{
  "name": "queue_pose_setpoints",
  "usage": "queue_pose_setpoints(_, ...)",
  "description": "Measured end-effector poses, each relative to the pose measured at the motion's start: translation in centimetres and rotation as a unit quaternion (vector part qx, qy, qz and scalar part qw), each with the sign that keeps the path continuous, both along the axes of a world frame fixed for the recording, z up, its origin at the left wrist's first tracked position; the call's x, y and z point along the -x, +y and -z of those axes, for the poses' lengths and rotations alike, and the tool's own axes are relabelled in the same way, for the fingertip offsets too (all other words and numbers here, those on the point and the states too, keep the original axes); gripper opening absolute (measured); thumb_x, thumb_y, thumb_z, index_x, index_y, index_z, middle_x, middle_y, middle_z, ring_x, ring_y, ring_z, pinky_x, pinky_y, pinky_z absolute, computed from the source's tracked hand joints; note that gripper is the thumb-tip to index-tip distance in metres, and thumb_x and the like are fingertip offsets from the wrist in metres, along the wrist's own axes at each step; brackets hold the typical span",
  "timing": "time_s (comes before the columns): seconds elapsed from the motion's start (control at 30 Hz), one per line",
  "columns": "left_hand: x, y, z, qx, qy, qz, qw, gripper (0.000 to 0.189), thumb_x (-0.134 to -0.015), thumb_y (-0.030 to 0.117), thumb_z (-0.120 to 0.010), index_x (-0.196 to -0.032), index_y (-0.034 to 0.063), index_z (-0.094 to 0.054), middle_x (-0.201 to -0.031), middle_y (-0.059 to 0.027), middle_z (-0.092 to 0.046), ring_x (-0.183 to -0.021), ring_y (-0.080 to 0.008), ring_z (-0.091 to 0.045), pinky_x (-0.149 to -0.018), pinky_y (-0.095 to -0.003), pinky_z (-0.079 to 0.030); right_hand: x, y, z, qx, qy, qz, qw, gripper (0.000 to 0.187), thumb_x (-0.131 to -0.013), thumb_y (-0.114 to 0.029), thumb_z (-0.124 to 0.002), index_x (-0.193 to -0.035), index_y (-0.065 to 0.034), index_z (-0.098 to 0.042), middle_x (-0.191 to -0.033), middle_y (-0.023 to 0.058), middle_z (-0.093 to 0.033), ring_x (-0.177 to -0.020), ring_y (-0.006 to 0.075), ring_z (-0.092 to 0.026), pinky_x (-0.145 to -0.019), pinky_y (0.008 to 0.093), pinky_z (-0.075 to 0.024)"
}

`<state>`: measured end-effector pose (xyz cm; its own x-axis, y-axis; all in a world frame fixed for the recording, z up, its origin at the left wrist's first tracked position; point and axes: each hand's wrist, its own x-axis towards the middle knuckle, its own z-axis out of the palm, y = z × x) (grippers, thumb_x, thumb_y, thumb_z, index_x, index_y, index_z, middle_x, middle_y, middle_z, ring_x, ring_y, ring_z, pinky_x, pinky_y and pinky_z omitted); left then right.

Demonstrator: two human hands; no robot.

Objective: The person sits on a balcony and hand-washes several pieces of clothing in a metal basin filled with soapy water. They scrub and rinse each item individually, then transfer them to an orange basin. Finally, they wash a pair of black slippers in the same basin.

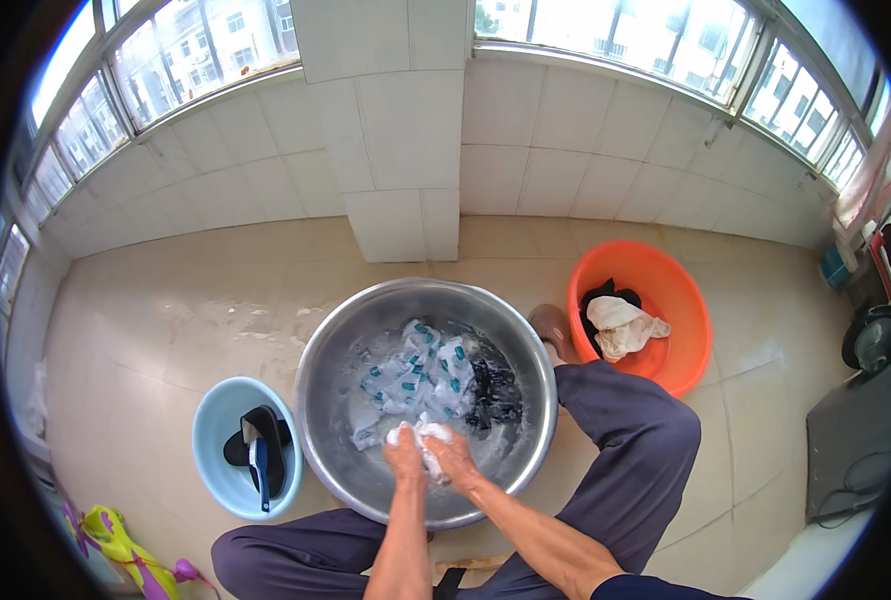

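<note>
Both hands grip one bunched white cloth (433, 466) over the near part of a large metal basin (314, 360). My left hand (406, 454) holds its left side and my right hand (453, 457) its right side, close together. In the water beyond them lies a wet pale garment (415, 371) with a teal pattern. Touching its right side is a dark wet cloth (496, 394). Suds and cloudy water surround both. The fingers are partly hidden by the white cloth.
At the left stands a light blue basin (206, 420) with dark insoles or slippers and a blue-handled brush (262, 476). An orange basin (689, 330) at the right holds a cream cloth (621, 326) and a black cloth. My knees flank the metal basin; a dark appliance (850, 435) stands far right.
</note>
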<state>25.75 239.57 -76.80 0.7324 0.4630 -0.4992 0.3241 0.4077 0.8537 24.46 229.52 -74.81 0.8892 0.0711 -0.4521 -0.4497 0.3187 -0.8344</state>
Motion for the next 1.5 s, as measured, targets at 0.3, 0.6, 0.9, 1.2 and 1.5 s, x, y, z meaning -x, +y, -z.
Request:
queue_pose_setpoints(0.3,4.0,5.1,6.9,-0.249,0.271,-0.036,0.929,0.061,-0.085,0.022,-0.069,-0.132,-0.0145,-0.056,-0.13,-0.0347,-0.061,-0.123,-0.0433,-0.061,-0.106,-0.0466,-0.047,3.3,-3.7,2.5,0.586,-0.029,-0.161,0.794,0.069,-0.088,-0.029,-0.074,-0.147,-0.0114,-0.045,-0.138,0.0207,-0.05,-0.128,0.0427,-0.048,-0.105,0.0513,-0.0443)
queue_pose_setpoints(0.6,5.7,4.6,7.6,-0.138,0.216,-0.079,0.963,0.053,-0.093,0.029,-0.06,-0.134,-0.0058,-0.057,-0.131,-0.0195,-0.065,-0.116,-0.0341,-0.066,-0.097,-0.0425,-0.054,2.7,-1.1,8.1,-0.08,0.178,-0.064,0.979,0.028,-0.087,-0.011,-0.065,-0.112,0.0012,-0.067,-0.102,0.0109,-0.069,-0.091,0.0234,-0.068,-0.083,0.0395,-0.0567)
queue_pose_setpoints(0.9,2.6,4.1,4.6,0.344,-0.263,0.041,0.9,0.04,-0.105,0.048,-0.042,-0.102,0.0159,-0.066,-0.102,-0.0032,-0.069,-0.093,-0.0247,-0.066,-0.081,-0.0431,-0.055,-0.1,-0.2,-10.8,-0.312,0.072,-0.202,0.926,0.036,-0.083,-0.011,-0.06,-0.116,0.0012,-0.068,-0.105,0.0097,-0.071,-0.086,0.0157,-0.068,-0.075,0.0298,-0.0569)
queue_pose_setpoints(1.2,2.0,2.4,1.5,0.147,0.109,-0.258,0.949,0.03,-0.089,0.038,-0.057,-0.097,0.0108,-0.066,-0.098,-0.0044,-0.064,-0.09,-0.0252,-0.062,-0.077,-0.0429,-0.05,-0.2,-3.8,-2.1,0.072,0.016,-0.164,0.984,0.035,-0.086,-0.011,-0.06,-0.116,0.0042,-0.069,-0.106,0.009,-0.073,-0.087,0.0149,-0.069,-0.073,0.0297,-0.0557)
queue_pose_setpoints(1.5,4.1,2.2,2.4,0.067,0.204,-0.135,0.967,0.03,-0.091,0.025,-0.058,-0.108,0.0032,-0.069,-0.1,-0.004,-0.068,-0.092,-0.0208,-0.065,-0.083,-0.0388,-0.052,2.2,-1.9,-0.4,-0.076,0.145,-0.091,0.982,0.033,-0.088,-0.002,-0.061,-0.119,-0.0001,-0.071,-0.104,0.0056,-0.073,-0.087,0.01,-0.067,-0.073,0.0263,-0.053)
